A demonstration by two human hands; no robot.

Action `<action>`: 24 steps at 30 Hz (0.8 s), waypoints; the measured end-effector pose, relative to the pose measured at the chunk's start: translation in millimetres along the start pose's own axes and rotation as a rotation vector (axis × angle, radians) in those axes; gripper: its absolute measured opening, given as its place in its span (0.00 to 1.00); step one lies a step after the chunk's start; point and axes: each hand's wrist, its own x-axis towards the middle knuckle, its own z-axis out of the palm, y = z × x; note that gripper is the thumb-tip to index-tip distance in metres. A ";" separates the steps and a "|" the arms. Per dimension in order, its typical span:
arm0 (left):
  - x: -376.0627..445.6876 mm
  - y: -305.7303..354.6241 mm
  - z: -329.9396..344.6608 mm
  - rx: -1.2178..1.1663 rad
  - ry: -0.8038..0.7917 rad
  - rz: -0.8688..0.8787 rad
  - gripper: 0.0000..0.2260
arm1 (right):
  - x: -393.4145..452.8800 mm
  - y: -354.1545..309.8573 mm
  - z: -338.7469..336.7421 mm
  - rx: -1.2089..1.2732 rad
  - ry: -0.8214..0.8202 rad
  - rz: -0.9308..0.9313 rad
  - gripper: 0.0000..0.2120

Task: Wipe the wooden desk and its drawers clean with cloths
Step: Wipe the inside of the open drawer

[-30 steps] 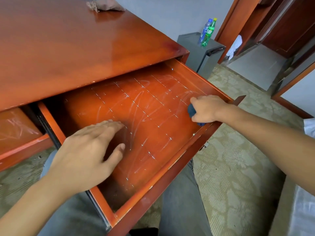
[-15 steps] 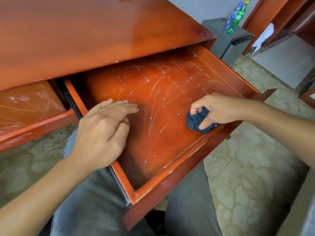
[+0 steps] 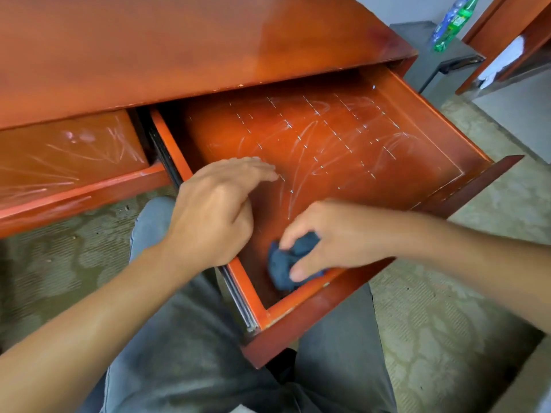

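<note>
The glossy red-brown wooden desk (image 3: 179, 46) fills the top of the view. Its right drawer (image 3: 343, 150) is pulled out over my lap, its bottom streaked with pale scratch marks. My right hand (image 3: 337, 236) grips a crumpled dark blue cloth (image 3: 283, 266) against the drawer bottom in the near left corner, by the front wall. My left hand (image 3: 217, 210) rests over the drawer's left side wall, fingers straight and reaching onto the bottom. A second drawer (image 3: 68, 162) on the left is partly out and also scratched.
A grey cabinet (image 3: 432, 58) stands beyond the desk's right end with two plastic bottles (image 3: 450, 22) on it. A doorway with a wooden frame (image 3: 507, 34) is at the far right. Patterned carpet (image 3: 447, 323) surrounds my legs in grey trousers.
My right hand has slid the blue cloth from the drawer's right front area along the front wall to the near left corner. My left hand stays on the left side.
</note>
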 end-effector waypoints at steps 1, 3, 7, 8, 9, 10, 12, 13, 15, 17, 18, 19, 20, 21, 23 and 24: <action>-0.4 -0.5 0.1 0.004 0.000 0.006 0.30 | -4.4 10.1 -7.8 -0.047 0.024 0.070 0.14; -0.8 -3.7 -0.6 -0.001 0.017 -0.002 0.29 | -10.1 26.4 -22.3 -0.124 0.062 0.173 0.13; -2.8 -2.1 2.0 -0.031 0.055 0.066 0.27 | -3.4 7.8 -9.4 -0.229 0.120 0.074 0.16; -3.6 -1.4 3.0 -0.051 0.083 0.067 0.27 | 2.8 -6.8 1.0 -0.174 0.101 -0.025 0.16; -4.6 -1.6 3.8 -0.077 0.120 0.064 0.27 | 10.1 -21.5 10.2 -0.125 0.063 -0.120 0.14; -5.3 -2.8 4.3 -0.106 0.160 0.062 0.27 | 18.3 -34.5 15.8 -0.110 0.028 -0.179 0.13; -5.9 -6.4 0.8 -0.151 0.208 0.042 0.28 | 33.4 -46.2 13.0 -0.091 -0.015 -0.187 0.13; -6.9 -8.7 -3.2 -0.165 0.215 0.021 0.28 | 38.0 -43.7 8.2 -0.072 -0.022 -0.177 0.13; -12.7 -15.6 -14.5 -0.137 0.228 0.000 0.26 | 40.2 -26.2 -5.4 -0.096 0.045 -0.161 0.12; -24.8 -24.3 -25.7 -0.024 0.238 0.018 0.21 | 38.7 7.8 -22.6 -0.194 0.236 -0.079 0.10; -31.5 -28.4 -29.7 0.042 0.232 0.024 0.18 | 35.5 28.3 -32.7 -0.247 0.326 0.005 0.10; -38.4 -31.3 -31.9 0.097 0.219 0.019 0.16 | 31.2 47.1 -43.1 -0.276 0.386 0.100 0.09; -44.6 -32.8 -32.3 0.135 0.199 0.004 0.14 | 25.7 63.2 -52.2 -0.293 0.421 0.185 0.09; -49.8 -33.8 -31.1 0.157 0.174 -0.015 0.15 | 18.9 73.0 -58.7 -0.311 0.442 0.239 0.09; -56.8 -35.3 -26.7 0.162 0.127 -0.053 0.17 | 6.4 74.6 -61.8 -0.310 0.494 0.227 0.10; -58.7 -35.7 -24.6 0.154 0.112 -0.076 0.19 | 0.9 64.9 -58.4 -0.255 0.524 0.175 0.11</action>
